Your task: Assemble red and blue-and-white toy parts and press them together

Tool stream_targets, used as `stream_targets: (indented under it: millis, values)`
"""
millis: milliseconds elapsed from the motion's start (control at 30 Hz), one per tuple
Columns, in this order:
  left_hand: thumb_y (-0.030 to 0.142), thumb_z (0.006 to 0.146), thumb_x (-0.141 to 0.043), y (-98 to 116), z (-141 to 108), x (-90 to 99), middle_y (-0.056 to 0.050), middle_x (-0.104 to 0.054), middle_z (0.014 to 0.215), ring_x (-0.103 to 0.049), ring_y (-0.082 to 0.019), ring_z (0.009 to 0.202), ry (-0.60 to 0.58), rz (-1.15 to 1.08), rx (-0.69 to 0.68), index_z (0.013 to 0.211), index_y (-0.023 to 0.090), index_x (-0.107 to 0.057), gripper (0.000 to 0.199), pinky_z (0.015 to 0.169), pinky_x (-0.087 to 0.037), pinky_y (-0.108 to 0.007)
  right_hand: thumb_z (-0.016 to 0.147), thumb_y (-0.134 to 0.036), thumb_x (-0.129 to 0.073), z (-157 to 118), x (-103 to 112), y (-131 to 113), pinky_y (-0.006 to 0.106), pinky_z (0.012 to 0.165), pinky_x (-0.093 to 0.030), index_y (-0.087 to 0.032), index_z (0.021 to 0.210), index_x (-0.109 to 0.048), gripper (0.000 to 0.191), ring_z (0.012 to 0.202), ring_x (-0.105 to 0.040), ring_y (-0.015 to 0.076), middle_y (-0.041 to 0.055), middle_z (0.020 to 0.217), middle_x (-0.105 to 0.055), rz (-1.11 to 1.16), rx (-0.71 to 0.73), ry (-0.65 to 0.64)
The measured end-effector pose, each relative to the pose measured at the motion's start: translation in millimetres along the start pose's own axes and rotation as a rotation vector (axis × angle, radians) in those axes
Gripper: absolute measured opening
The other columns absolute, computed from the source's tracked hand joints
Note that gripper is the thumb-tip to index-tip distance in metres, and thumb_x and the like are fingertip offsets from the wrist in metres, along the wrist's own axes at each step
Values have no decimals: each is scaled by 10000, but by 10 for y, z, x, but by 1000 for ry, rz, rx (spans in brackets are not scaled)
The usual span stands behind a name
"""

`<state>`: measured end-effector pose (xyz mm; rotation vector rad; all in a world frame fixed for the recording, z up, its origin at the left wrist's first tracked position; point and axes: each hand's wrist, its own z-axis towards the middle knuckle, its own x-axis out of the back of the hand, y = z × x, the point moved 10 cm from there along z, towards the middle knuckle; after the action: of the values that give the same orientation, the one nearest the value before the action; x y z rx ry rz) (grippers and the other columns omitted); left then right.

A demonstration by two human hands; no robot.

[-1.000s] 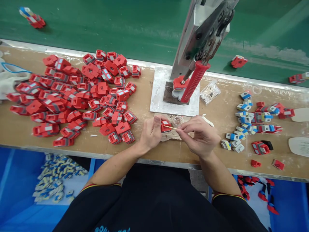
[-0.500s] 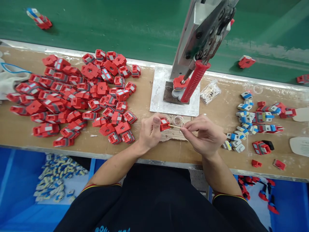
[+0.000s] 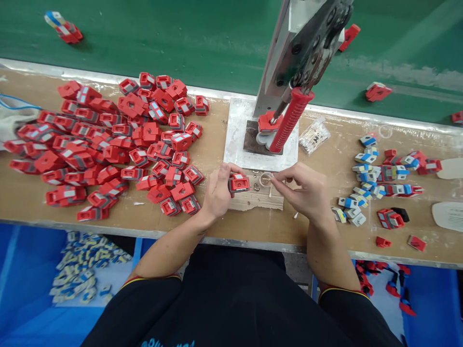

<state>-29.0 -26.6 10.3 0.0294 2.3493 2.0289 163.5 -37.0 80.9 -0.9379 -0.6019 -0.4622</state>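
Red block [image 3: 239,184] is held by the left hand [image 3: 218,192], clamped between thumb and fingers at the left edge of the cardboard scrap [image 3: 253,201]. Long axis roughly parallel to the near edge of the workbench [image 3: 253,226], recessed side exposed. Thin stick [image 3: 268,179] is pinched by the right hand [image 3: 302,190], thumb against fingertips, over the clear dish [image 3: 260,182] near the scrap's far right corner.

Key relation: block lies left of the stick, dish side in between; stick is pointed leftward, block kept apart from it. Dish is nearer the right hand.

Visibility: stick tip is lost against the dish, so contact can't be confirmed; dish contents can't be made out. Block's left end is covered by fingers. Block under the press [image 3: 268,123] is partly masked by the red lever handle [image 3: 292,120]. Press top is cut off by the frame.
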Motion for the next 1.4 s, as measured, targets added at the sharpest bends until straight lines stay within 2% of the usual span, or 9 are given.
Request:
stream_targets:
  millis: [133,367,533,733,1033,1133,1267,1333,1400]
  values:
    - [845,961,-450,21,9,-35,0,-608,541,-447,-127,396,-55,-29,-15,789,224,-682,685,387,-356,-280,907,-220,-797,-11,204,67,305,533,-445,-244,750,-696,188,541,-563,140,-16,665,-724,55,-66,141]
    - [654,958,-544,30,25,-66,8,-585,572,-436,-126,427,-91,-62,-9,823,218,-682,477,390,-355,-274,893,-196,-769,2,-92,147,289,560,-433,-248,765,-716,149,575,-565,145,-10,673,-703,5,-73,-41]
    - [598,949,-583,50,21,-72,15,-569,593,-431,-122,443,-94,-80,-7,839,218,-680,407,389,-354,-260,891,-172,-763,4,-113,159,287,550,-406,-247,773,-702,153,553,-524,136,-21,670,-689,-10,-58,-36]
    - [600,947,-583,45,20,-48,15,-566,593,-431,-121,448,-67,-74,-3,833,225,-675,403,396,-355,-262,901,-195,-754,-22,-150,226,299,580,-433,-252,777,-691,150,586,-558,155,-18,670,-671,5,-86,-58]
    - [571,959,-600,39,20,-66,32,-545,599,-453,-117,461,-92,-64,-17,833,229,-682,374,413,-374,-259,886,-190,-767,-13,-126,238,288,553,-417,-243,754,-706,154,562,-541,137,-22,653,-676,-8,-79,-47]
    - [577,960,-610,40,21,-79,36,-537,601,-454,-116,466,-103,-66,-16,837,228,-675,375,420,-388,-253,879,-193,-804,-10,-13,224,288,525,-404,-239,750,-705,169,531,-521,122,-28,663,-704,81,-106,16]
    - [606,1006,-558,45,0,-120,45,-511,590,-464,-124,479,-145,-24,-42,874,227,-671,418,456,-415,-259,886,-283,-862,-35,200,196,299,511,-442,-244,749,-680,231,557,-609,143,-18,671,-726,365,-156,223]
    - [617,1037,-513,72,-20,-145,40,-531,604,-484,-129,503,-165,33,-85,907,222,-679,448,491,-424,-266,882,-324,-887,-48,245,142,307,522,-476,-246,740,-659,280,571,-642,154,-19,658,-717,498,-136,310]
    - [601,1064,-479,115,-42,-165,29,-571,634,-505,-130,532,-176,88,-136,930,214,-684,458,530,-429,-272,873,-329,-906,-50,216,87,306,525,-496,-246,744,-652,296,563,-644,150,-24,651,-710,589,-121,339]
